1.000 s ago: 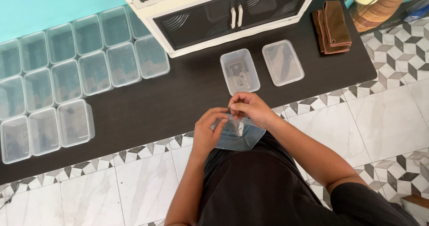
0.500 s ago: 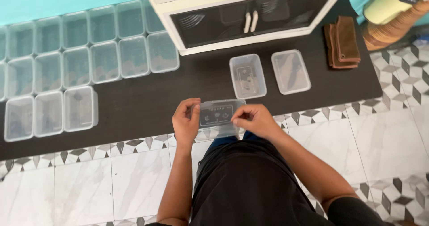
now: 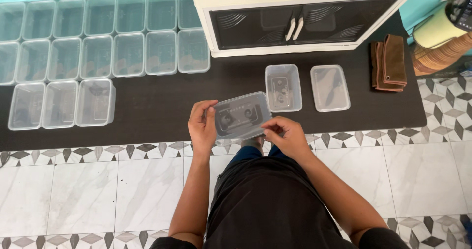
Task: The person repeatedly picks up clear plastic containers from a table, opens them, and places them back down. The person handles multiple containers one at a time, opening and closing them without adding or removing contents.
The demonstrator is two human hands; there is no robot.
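Clear plastic container (image 3: pixel 242 116) is held above the dark desk (image 3: pixel 162 111) edge: left hand (image 3: pixel 202 126) closed on one end, right hand (image 3: pixel 287 133) pinching its near corner. Support both ends evenly.

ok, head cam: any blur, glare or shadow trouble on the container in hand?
Head view: sharp, even daylight, no motion blur. The held container is see-through, so the dark mat shows through it; both hands read cleanly. Slight wide-angle bowing shows along the cabinet.
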